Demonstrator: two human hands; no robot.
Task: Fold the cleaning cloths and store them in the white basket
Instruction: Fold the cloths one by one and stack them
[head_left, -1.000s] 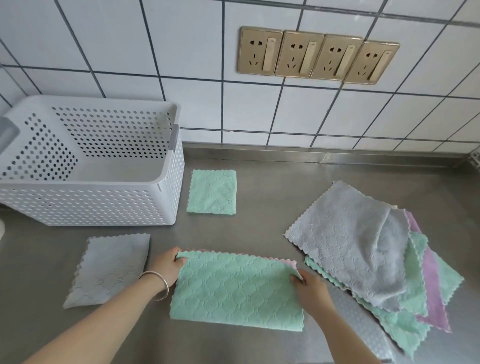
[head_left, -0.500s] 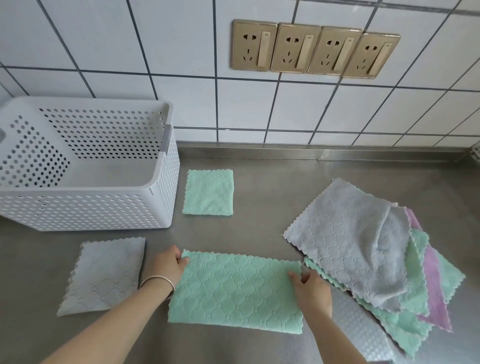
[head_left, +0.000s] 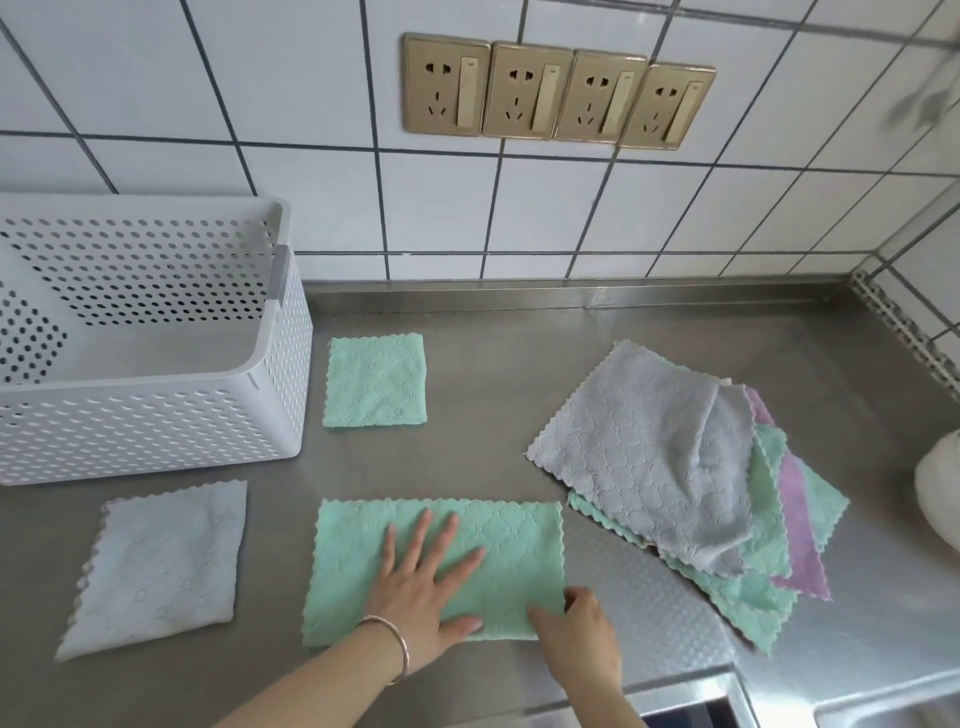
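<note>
A green cloth (head_left: 519, 540), folded once into a long rectangle, lies flat on the steel counter near me. My left hand (head_left: 423, 587) rests palm down on its middle, fingers spread. My right hand (head_left: 576, 629) pinches the cloth's near right corner. A small folded green square (head_left: 375, 380) lies beside the white perforated basket (head_left: 156, 421), which looks empty. A folded pale grey cloth (head_left: 161, 564) sits in front of the basket. At the right, a loose pile has a grey cloth (head_left: 644, 452) on top of green and purple ones.
The steel counter (head_left: 493, 332) meets a white tiled wall with a row of gold sockets (head_left: 558, 91). A sink edge (head_left: 727, 701) shows at the bottom right. A white rounded object (head_left: 940, 483) sits at the far right edge.
My left hand left the cloth's far left corner and now lies flat on its middle. My right hand slid from the far right corner down to the near right corner. The view shifted right.
</note>
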